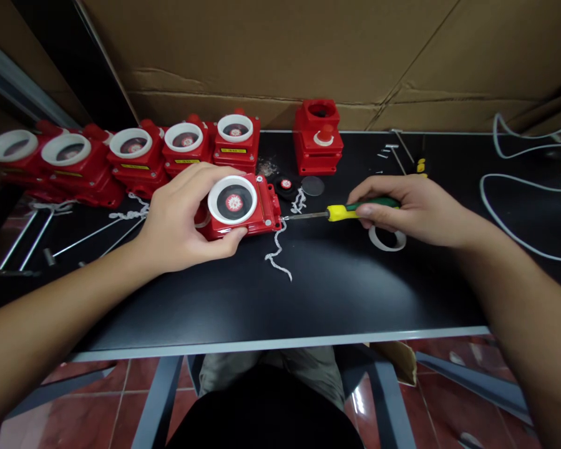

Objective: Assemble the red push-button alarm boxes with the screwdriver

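My left hand (186, 218) is wrapped round a red box with a round white-rimmed window (266, 202), holding it on the black table. Behind the window is a dark disc with a red and white emblem. In my right hand (402, 206) is a screwdriver (343, 212) with a yellow and green handle, its shaft pointing left. The tip meets the right edge of the box, close to a screw there. From that same edge a white cord (274, 254) trails down onto the table. My left fingers hide the box's left side.
Several similar red boxes (137, 163) line the back left. Another red box (322, 153), its round opening without a white rim, stands at the back. A clear disc (312, 186), a white ring (387, 240), loose screws, metal rods and white cables (509, 227) lie around. Cardboard backs the table.
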`<state>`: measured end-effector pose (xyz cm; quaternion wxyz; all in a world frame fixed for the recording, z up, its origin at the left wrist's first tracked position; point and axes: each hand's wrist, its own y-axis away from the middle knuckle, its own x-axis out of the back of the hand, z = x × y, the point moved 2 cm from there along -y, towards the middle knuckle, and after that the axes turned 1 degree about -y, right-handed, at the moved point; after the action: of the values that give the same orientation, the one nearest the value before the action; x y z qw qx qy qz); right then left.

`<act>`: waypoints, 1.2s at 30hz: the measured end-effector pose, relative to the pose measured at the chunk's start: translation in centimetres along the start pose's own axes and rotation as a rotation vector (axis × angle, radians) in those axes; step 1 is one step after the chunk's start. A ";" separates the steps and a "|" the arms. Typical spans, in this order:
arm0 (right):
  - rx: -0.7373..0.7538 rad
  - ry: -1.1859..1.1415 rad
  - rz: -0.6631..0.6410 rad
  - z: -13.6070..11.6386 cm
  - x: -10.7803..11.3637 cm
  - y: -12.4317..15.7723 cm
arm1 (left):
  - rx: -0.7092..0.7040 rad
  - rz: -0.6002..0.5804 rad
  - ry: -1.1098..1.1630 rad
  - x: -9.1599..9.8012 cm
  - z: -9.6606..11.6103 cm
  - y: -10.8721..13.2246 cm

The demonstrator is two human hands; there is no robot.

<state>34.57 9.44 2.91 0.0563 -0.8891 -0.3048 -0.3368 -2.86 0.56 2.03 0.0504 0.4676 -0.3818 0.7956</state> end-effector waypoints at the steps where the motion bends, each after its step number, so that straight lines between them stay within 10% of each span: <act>1: 0.026 -0.045 0.020 0.1 -0.1 0.0 | 0.001 0.003 -0.001 0.0 0.0 0.0; 36: 0.204 0.053 0.086 -0.6 0.2 0.3 | 0.019 0.015 0.014 -0.2 -0.3 -0.1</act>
<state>34.52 9.16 3.52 0.1692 -0.8818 -0.2974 -0.3248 -2.89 0.84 1.82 0.0427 0.4595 -0.3774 0.8029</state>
